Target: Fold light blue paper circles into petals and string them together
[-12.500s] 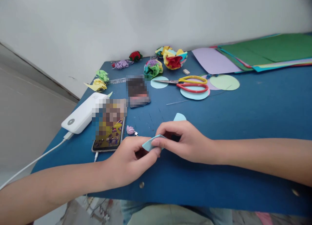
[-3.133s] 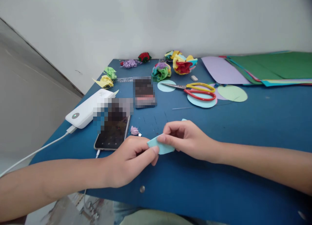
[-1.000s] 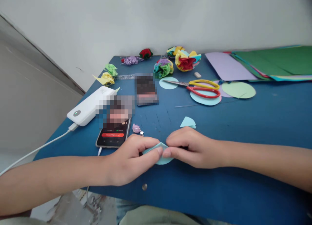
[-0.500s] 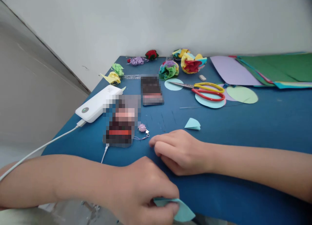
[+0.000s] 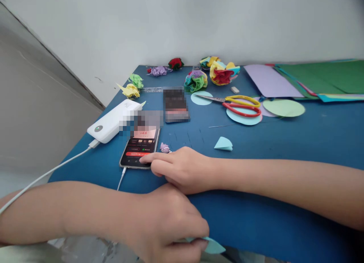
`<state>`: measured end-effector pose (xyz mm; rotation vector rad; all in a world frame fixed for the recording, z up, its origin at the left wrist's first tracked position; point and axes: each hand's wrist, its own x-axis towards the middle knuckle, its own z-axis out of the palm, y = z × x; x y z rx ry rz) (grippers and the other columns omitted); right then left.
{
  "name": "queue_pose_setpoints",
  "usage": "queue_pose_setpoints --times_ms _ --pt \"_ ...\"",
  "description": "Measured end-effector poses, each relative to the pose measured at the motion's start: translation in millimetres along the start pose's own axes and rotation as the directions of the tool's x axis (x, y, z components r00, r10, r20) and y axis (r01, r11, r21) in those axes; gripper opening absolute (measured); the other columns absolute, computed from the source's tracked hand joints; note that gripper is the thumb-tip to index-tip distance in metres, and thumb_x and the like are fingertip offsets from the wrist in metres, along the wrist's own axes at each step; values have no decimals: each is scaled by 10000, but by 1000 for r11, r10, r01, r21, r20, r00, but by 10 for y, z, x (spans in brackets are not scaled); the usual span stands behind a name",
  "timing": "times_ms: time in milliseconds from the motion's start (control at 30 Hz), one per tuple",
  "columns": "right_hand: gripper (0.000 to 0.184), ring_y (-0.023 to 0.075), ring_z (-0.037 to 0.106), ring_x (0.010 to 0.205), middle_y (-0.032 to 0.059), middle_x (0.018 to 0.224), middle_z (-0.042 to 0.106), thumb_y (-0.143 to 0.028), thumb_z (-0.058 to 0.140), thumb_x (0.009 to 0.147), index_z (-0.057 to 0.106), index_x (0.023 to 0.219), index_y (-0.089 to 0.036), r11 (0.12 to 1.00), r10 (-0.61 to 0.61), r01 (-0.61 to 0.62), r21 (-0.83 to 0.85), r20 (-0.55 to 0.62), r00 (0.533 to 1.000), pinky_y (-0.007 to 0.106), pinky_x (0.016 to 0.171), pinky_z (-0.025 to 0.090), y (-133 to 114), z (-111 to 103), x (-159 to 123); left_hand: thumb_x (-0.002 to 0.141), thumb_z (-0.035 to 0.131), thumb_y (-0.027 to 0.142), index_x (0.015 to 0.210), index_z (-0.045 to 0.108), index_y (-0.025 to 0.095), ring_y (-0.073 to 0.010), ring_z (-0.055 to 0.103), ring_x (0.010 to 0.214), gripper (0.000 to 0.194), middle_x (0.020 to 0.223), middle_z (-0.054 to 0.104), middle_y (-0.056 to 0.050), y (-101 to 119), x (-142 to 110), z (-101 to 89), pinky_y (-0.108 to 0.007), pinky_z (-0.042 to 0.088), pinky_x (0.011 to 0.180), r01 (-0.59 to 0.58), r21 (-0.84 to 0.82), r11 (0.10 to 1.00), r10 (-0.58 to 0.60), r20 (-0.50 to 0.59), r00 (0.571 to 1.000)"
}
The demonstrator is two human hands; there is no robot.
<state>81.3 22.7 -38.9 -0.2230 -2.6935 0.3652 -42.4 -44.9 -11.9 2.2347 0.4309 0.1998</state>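
Note:
My left hand (image 5: pixel 167 225) is closed on a folded light blue paper piece (image 5: pixel 212 246) at the near edge of the blue table (image 5: pixel 284 149). My right hand (image 5: pixel 182 168) reaches left across the table, its index finger stretched out and touching the lower screen of a black phone (image 5: pixel 140 151); the other fingers are curled under. A small purple charm (image 5: pixel 164 147) lies just beyond the knuckles. A second folded light blue piece (image 5: pixel 223 143) rests on the table beyond my right wrist.
A white power bank (image 5: pixel 112 120) with a cable sits left of the phone. Further back lie another phone (image 5: pixel 175 103), red and yellow scissors (image 5: pixel 239 105) on cut paper circles (image 5: pixel 283 107), several crumpled paper flowers (image 5: pixel 223 73) and stacked coloured sheets (image 5: pixel 321 79).
My right hand let go of the blue paper and slid left to the phone, finger now on its screen. My left hand pulled the folded paper back to the table's near edge.

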Motion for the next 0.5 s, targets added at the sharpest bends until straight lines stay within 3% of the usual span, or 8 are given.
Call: queue_pose_setpoints --times_ms 167,333,500 --pt "193 138 556 827 76 1205 527 -88 350 773 433 930 -163 992 106 -99 82 -76 992 228 454 271 48 -4 86 787 434 175 565 283 188 -117 405 472 269 495 454 -1 -14 9 11 -258 309 447 27 -22 999 -27 6 1000" --pt "139 145 570 809 74 1099 573 -106 341 764 429 851 -169 994 89 -81 79 -97 991 225 481 288 100 21 177 773 453 171 544 250 187 -108 335 463 306 482 361 22 -5 26 -28 -248 307 448 69 -97 993 -69 3 998" --pt "129 132 560 800 56 1034 594 -113 342 786 433 853 -175 994 81 -74 74 -98 992 221 493 302 110 36 168 801 453 166 549 237 183 -94 336 478 332 491 324 36 -5 38 -99 -227 311 458 112 -199 974 -100 66 993"
